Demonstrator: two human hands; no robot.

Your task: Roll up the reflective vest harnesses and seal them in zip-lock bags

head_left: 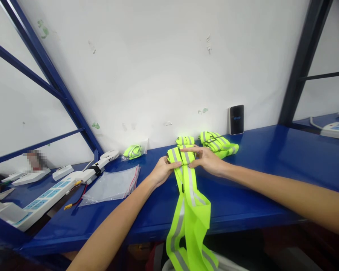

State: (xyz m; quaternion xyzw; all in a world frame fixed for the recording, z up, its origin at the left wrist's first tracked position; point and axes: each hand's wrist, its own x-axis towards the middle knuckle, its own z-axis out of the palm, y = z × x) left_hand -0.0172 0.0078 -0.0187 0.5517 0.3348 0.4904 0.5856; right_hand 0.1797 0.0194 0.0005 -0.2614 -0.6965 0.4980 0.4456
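A neon yellow-green reflective strap (190, 188) with silver stripes lies partly folded on the blue table, its loose lengths hanging over the front edge. My left hand (161, 171) grips the folded part from the left, thumb on top. From the other side my right hand (205, 160) pinches the same fold, its index finger stretched across the top. Just behind the hands sits a small rolled strap (185, 140). Beside it, to the right, lies a larger folded bundle of the same strap (217, 143).
A bagged strap (133, 151) and clear zip bags (111, 184) lie at the left. Past them are a white power strip (45, 199), a small fan (109, 155) and a cable with yellow connectors (70, 206). A black-screened device (236, 119) leans near the wall. Blue frame posts (59, 82) flank the table.
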